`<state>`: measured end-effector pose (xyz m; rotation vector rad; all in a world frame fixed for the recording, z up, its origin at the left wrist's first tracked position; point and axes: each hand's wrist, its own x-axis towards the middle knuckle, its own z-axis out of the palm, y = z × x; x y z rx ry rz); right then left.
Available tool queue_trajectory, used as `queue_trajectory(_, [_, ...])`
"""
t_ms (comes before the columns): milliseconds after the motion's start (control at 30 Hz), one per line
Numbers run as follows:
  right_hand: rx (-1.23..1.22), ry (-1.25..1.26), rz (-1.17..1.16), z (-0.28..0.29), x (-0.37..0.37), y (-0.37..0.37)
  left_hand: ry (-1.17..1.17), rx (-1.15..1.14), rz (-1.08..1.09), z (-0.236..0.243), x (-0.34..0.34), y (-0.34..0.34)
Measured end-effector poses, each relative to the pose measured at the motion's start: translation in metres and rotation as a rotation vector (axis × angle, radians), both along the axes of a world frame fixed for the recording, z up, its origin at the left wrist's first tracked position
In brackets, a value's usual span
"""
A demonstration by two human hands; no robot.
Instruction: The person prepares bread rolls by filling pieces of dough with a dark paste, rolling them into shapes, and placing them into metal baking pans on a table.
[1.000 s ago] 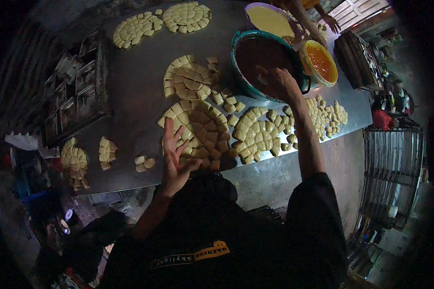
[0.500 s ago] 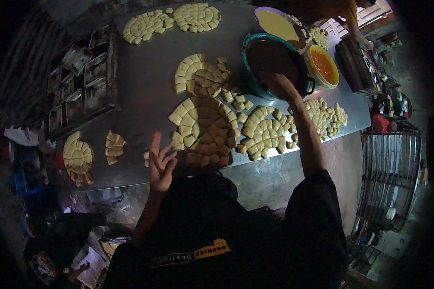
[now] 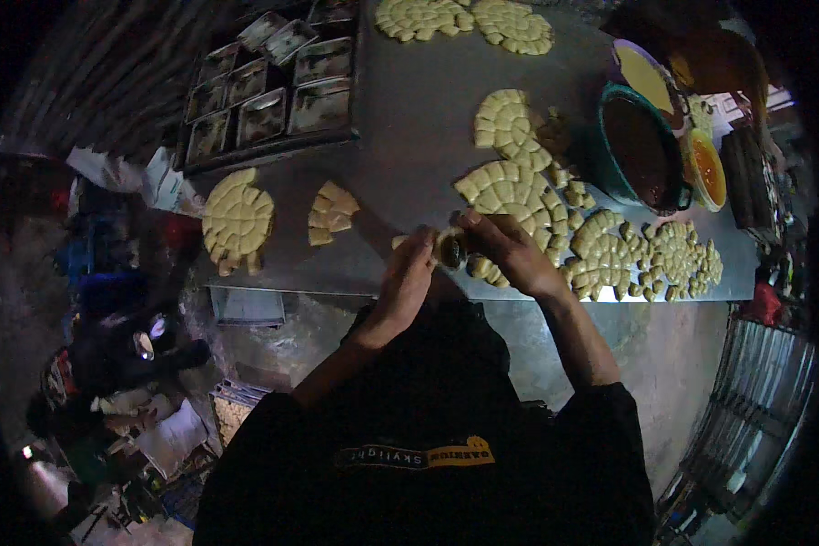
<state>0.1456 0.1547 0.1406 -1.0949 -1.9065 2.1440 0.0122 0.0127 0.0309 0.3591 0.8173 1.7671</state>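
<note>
Near the table's front edge my hands meet over a small pale dough piece (image 3: 444,238) that carries a dark brown lump of filling (image 3: 455,252). My left hand (image 3: 408,284) is closed on the dough from the left. Curled in from the right, the fingers of my right hand (image 3: 516,257) are at the dark filling, partly hiding it. Just beyond the right hand lies a round of cut dough pieces (image 3: 510,189), with another partial round (image 3: 502,123) behind it. The green tub (image 3: 642,150) of brown filling stands at the back right.
Metal tins in a dark tray (image 3: 264,114) occupy the back left. Dough rounds (image 3: 237,217) and a dough wedge (image 3: 332,214) lie at left, more dough (image 3: 601,250) at right. A yellow tub (image 3: 705,168) holds orange liquid beside a purple basin (image 3: 651,77). Another person is at far right.
My right hand has left the green tub and come down to my left hand. Both now meet over a dough piece with dark filling. The view has swung leftward.
</note>
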Motion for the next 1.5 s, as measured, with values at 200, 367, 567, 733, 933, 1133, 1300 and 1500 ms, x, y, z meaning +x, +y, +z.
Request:
queue_trajectory(200, [1.015,0.122,0.073,-0.019,-0.037,-0.040,0.403,-0.135,0.115,0.037,-0.018,-0.016])
queue_trajectory(367, [0.861,0.050,0.197,-0.018,-0.039,-0.053,0.779,-0.138,0.117,0.026,-0.030,-0.027])
queue_trajectory(567, [0.949,0.273,0.283,0.005,-0.017,-0.055,-0.278,-0.097,-0.162,0.025,-0.047,-0.031])
queue_trajectory(733, [0.746,0.160,0.113,0.011,0.008,-0.057,-0.034,-0.160,-0.201,0.045,-0.033,-0.023])
queue_trajectory(933, [0.554,0.072,0.085,0.008,0.023,-0.031,0.970,0.086,-0.093,0.070,-0.016,-0.012])
queue_trajectory(1133, [0.878,0.209,0.105,0.014,0.036,-0.017,0.521,-0.191,0.012,0.049,0.008,0.003])
queue_trajectory(1300, [0.728,0.121,0.162,-0.002,0.049,0.002,0.086,-0.395,-0.153,0.067,0.031,0.012])
queue_trajectory(1500, [0.470,0.365,0.363,-0.022,0.060,0.021,0.185,-0.233,-0.264,0.050,0.039,0.002])
